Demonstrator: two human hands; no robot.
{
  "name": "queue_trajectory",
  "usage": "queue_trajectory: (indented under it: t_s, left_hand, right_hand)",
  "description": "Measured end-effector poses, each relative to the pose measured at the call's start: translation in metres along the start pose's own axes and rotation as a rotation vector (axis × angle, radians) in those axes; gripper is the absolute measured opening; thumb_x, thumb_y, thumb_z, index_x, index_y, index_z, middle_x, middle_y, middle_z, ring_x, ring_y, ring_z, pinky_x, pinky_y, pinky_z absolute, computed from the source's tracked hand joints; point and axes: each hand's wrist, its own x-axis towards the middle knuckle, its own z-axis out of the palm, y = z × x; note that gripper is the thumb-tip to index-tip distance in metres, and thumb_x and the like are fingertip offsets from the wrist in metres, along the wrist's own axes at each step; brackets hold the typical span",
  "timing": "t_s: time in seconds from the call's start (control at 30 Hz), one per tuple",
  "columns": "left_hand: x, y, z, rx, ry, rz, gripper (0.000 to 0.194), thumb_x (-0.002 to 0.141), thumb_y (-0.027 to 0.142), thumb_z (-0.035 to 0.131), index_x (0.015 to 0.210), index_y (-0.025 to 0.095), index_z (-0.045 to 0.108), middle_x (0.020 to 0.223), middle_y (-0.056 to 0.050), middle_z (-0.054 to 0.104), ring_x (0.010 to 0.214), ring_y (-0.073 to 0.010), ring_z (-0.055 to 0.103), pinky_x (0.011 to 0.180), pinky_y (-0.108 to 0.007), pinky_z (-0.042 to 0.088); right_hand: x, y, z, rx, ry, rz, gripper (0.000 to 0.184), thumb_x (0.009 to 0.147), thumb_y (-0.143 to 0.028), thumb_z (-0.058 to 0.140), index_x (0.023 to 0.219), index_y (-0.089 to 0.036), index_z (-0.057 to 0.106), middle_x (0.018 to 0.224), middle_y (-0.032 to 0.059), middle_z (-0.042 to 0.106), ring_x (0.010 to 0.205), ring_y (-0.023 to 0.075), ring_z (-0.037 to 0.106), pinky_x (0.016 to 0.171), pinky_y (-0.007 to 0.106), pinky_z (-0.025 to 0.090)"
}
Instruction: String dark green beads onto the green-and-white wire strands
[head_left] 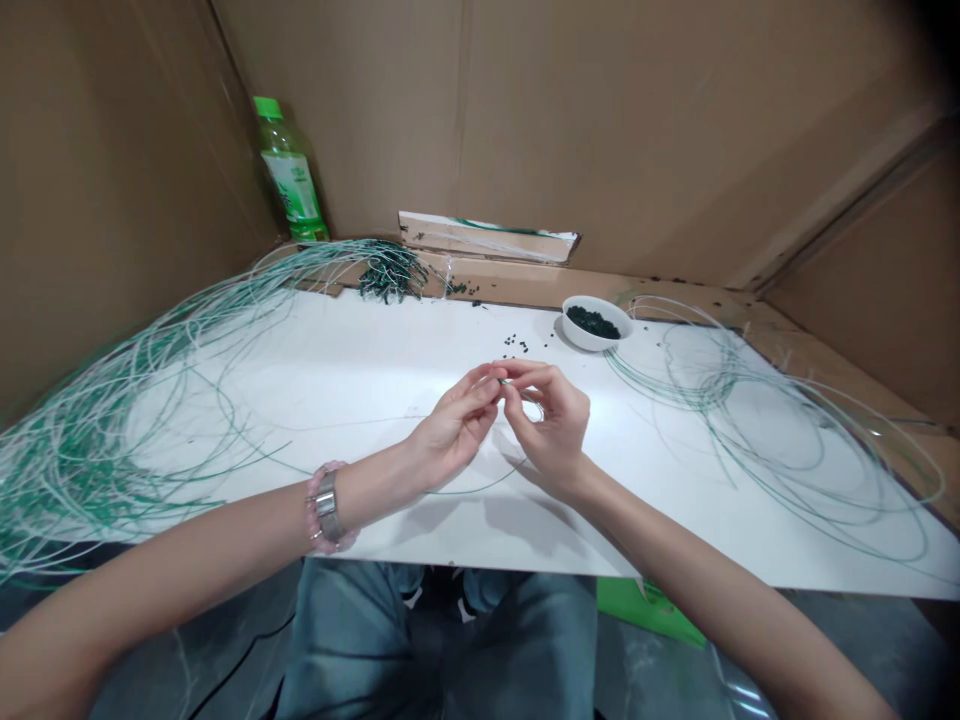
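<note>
My left hand (457,425) and my right hand (547,422) meet above the middle of a white board (360,360), their fingertips pinching a thin green-and-white wire (507,381). A loop of this wire hangs below my fingers and rests on the board. Whether a small bead sits at the pinch is too small to tell. Nearest my hands, several loose dark green beads (512,343) lie on the board. Behind them stands a white bowl (581,333) holding a heap of dark green beads (592,322).
A large tangle of wire (112,445) spreads over the left side, and looser coils (757,430) lie at the right. A beaded bundle (390,270) sits at the back edge. A green-capped bottle (290,170) stands behind it, against cardboard walls (637,120).
</note>
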Motion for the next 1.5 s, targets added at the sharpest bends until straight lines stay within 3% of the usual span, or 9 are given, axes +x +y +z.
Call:
queue_trajectory:
  t_s: [0.17, 0.3, 0.5, 0.77, 0.93, 1.1, 1.5]
  left_hand:
    - [0.003, 0.000, -0.005, 0.056, 0.028, 0.047, 0.020, 0.071, 0.013, 0.075, 0.089, 0.015, 0.066, 0.082, 0.003, 0.068, 0.071, -0.0010, 0.060, 0.066, -0.008, 0.047]
    - [0.005, 0.001, -0.007, 0.120, 0.062, 0.109, 0.024, 0.068, 0.016, 0.077, 0.089, 0.018, 0.065, 0.083, 0.003, 0.069, 0.074, -0.0024, 0.061, 0.070, -0.011, 0.045]
    - [0.005, 0.004, -0.005, 0.236, 0.089, 0.177, 0.024, 0.065, 0.019, 0.079, 0.083, 0.020, 0.064, 0.078, 0.004, 0.070, 0.068, -0.0044, 0.060, 0.061, -0.015, 0.039]
    - [0.005, 0.006, -0.006, 0.262, 0.112, 0.209, 0.029, 0.061, 0.018, 0.082, 0.084, 0.020, 0.064, 0.076, 0.003, 0.073, 0.076, -0.0074, 0.064, 0.074, -0.020, 0.044]
    - [0.007, 0.007, -0.006, 0.306, 0.113, 0.238, 0.026, 0.058, 0.020, 0.083, 0.077, 0.020, 0.066, 0.075, 0.003, 0.072, 0.074, -0.0069, 0.064, 0.073, -0.019, 0.046]
    - [0.008, 0.009, -0.007, 0.486, 0.153, 0.294, 0.017, 0.061, 0.025, 0.080, 0.073, 0.019, 0.069, 0.071, 0.002, 0.067, 0.067, -0.0066, 0.058, 0.061, -0.019, 0.044]
    - [0.010, 0.016, -0.004, 0.755, 0.076, 0.463, 0.011, 0.068, 0.026, 0.072, 0.066, 0.016, 0.069, 0.064, -0.001, 0.066, 0.062, -0.0100, 0.058, 0.053, -0.021, 0.044]
  right_hand:
    - [0.001, 0.000, 0.000, 0.029, -0.020, 0.059, 0.005, 0.083, -0.016, 0.059, 0.083, -0.021, 0.058, 0.101, 0.0045, 0.069, 0.092, 0.0160, 0.066, 0.069, 0.030, 0.059]
    - [0.003, 0.001, 0.001, 0.092, -0.013, 0.139, 0.002, 0.083, -0.020, 0.061, 0.081, -0.020, 0.060, 0.100, 0.0047, 0.069, 0.086, 0.0143, 0.066, 0.066, 0.027, 0.059]
    - [0.005, 0.002, 0.002, 0.167, -0.011, 0.227, 0.005, 0.083, -0.023, 0.062, 0.081, -0.020, 0.060, 0.097, 0.0045, 0.069, 0.092, 0.0163, 0.066, 0.068, 0.028, 0.057]
    - [0.006, -0.003, 0.002, 0.107, 0.037, 0.260, 0.008, 0.082, -0.023, 0.062, 0.075, -0.019, 0.060, 0.086, 0.0028, 0.063, 0.083, 0.0138, 0.060, 0.055, 0.022, 0.048]
    - [0.007, -0.002, 0.002, 0.099, 0.032, 0.276, 0.013, 0.081, -0.027, 0.065, 0.072, -0.019, 0.061, 0.084, 0.0033, 0.061, 0.080, 0.0140, 0.059, 0.051, 0.021, 0.044]
    - [0.008, -0.001, 0.001, 0.107, 0.033, 0.283, 0.015, 0.080, -0.028, 0.066, 0.069, -0.019, 0.060, 0.082, 0.0032, 0.061, 0.078, 0.0139, 0.058, 0.050, 0.021, 0.043]
    - [0.012, -0.005, -0.002, 0.128, 0.028, 0.322, 0.008, 0.079, -0.022, 0.062, 0.073, -0.017, 0.059, 0.079, 0.0025, 0.063, 0.070, 0.0122, 0.060, 0.048, 0.020, 0.045]
